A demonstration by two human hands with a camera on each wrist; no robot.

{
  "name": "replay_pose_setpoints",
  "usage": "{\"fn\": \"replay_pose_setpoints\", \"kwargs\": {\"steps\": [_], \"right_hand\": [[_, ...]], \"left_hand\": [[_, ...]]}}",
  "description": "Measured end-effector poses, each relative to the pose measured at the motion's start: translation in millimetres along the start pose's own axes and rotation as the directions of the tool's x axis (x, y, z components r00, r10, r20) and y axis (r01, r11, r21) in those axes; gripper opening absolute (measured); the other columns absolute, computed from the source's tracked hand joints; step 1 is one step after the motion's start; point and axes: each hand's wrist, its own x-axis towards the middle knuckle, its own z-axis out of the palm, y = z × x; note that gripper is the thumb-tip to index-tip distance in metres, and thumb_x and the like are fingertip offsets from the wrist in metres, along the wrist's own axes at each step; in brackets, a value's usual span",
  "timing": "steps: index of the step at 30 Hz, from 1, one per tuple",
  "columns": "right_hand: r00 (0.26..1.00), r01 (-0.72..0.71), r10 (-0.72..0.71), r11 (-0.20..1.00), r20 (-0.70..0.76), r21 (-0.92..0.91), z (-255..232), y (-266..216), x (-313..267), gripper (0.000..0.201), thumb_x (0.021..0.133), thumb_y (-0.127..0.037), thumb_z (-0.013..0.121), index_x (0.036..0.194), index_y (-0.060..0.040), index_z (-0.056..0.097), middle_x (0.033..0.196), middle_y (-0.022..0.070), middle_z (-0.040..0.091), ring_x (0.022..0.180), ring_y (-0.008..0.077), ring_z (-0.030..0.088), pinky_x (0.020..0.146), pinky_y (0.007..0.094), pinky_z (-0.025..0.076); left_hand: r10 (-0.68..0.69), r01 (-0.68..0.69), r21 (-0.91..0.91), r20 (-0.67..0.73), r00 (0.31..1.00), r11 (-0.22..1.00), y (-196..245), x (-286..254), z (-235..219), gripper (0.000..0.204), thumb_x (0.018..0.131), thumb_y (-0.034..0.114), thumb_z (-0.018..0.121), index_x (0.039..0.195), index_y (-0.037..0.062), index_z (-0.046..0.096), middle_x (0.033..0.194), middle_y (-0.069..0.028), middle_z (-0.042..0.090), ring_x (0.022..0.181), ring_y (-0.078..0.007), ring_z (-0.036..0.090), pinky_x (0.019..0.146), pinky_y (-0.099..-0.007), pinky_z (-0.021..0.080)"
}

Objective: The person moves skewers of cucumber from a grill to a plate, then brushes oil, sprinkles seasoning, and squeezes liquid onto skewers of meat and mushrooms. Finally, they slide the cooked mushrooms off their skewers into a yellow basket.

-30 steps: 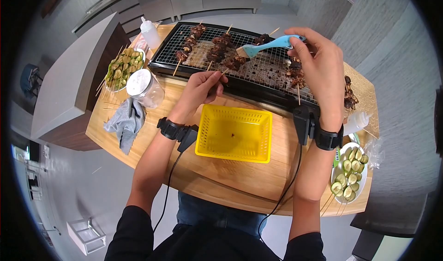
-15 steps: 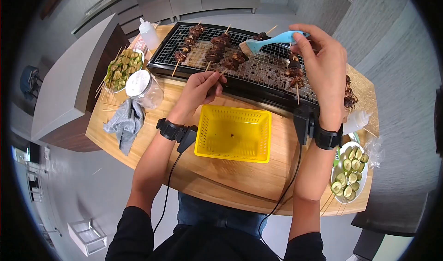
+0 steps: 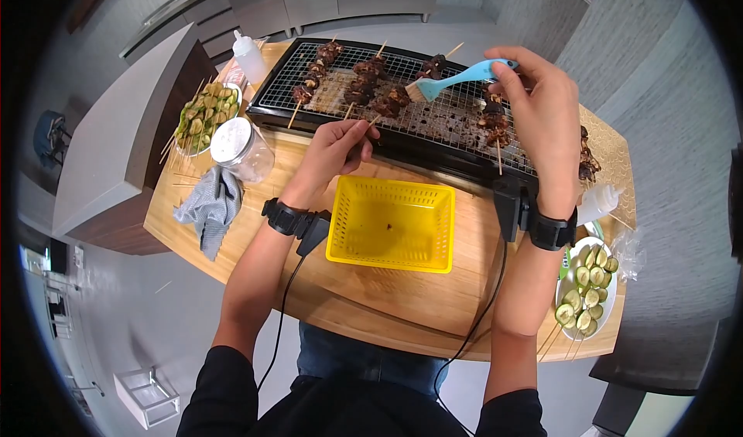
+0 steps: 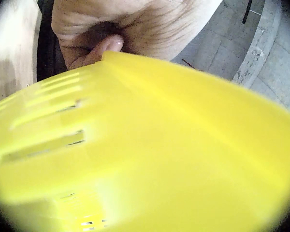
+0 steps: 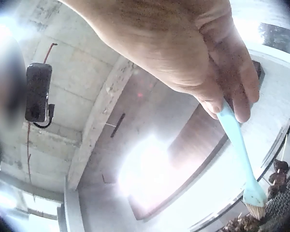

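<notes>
While left hand (image 3: pixel 339 147) round 1 skewer (image 3: pixel 392 103), right hand (image 3: pixel 539 108) in fingertip grasp of 1 brush (image 3: pixel 457 78).

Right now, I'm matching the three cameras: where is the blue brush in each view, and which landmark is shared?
Head: the blue brush is in the upper part, right of center.
Left wrist: not in it; the yellow basket fills much of that picture.
Right wrist: the blue brush, lower right, slanting down.
Shared landmark: the right hand, holding it in head and right wrist views.

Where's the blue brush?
Head view, right of centre: the brush is in the right hand above the grill, bristles beside the skewer in the left hand.
</notes>
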Motion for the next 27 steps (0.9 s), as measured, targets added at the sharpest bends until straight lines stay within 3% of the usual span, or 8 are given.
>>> {"fn": "replay_pose_setpoints", "kwargs": {"steps": [7,15,25,27], "right_hand": [[0.997,-0.053,0.057,0.994,-0.045,0.093,-5,6,3,0.016,0.09,-0.01,0.062,0.103,-0.0053,0.07,0.073,0.0147,0.069,0.07,0.0251,0.07,0.063,0.0323,0.052],[0.985,0.007,0.005,0.997,-0.172,0.07,1,16,6,0.016,0.091,-0.01,0.061,0.103,-0.0052,0.069,0.075,0.0142,0.069,0.072,0.0245,0.071,0.064,0.0313,0.052],[0.997,0.023,-0.019,0.999,-0.079,0.049,6,9,3,0.015,0.09,-0.009,0.062,0.102,-0.0037,0.069,0.076,0.0163,0.069,0.073,0.0264,0.071,0.065,0.0325,0.052],[0.999,-0.034,0.034,0.999,0.015,-0.028,1,8,3,0.018,0.094,-0.009,0.059,0.108,-0.0036,0.068,0.083,0.0107,0.071,0.08,0.0138,0.07,0.071,0.025,0.053]], "left_hand": [[0.004,-0.004,0.001,-0.004,1.0,1.0,0,0,0,0.032,0.105,0.027,0.044,0.098,0.0016,0.061,0.064,0.0024,0.055,0.043,-0.0006,0.036,0.04,-0.0165,0.024],[-0.002,0.002,0.019,-0.006,1.0,1.0,1,-1,2,0.031,0.105,0.026,0.044,0.098,0.0016,0.061,0.064,0.0025,0.055,0.044,-0.0007,0.035,0.04,-0.0161,0.024],[0.004,-0.004,0.015,-0.007,1.0,1.0,1,-1,1,0.031,0.104,0.026,0.044,0.098,0.0012,0.061,0.064,0.0024,0.056,0.044,-0.0006,0.035,0.041,-0.0162,0.023],[-0.003,0.003,0.012,-0.008,1.0,1.0,2,-1,0,0.031,0.105,0.025,0.044,0.097,0.001,0.062,0.064,0.0019,0.056,0.044,-0.002,0.036,0.042,-0.0172,0.025]]}}
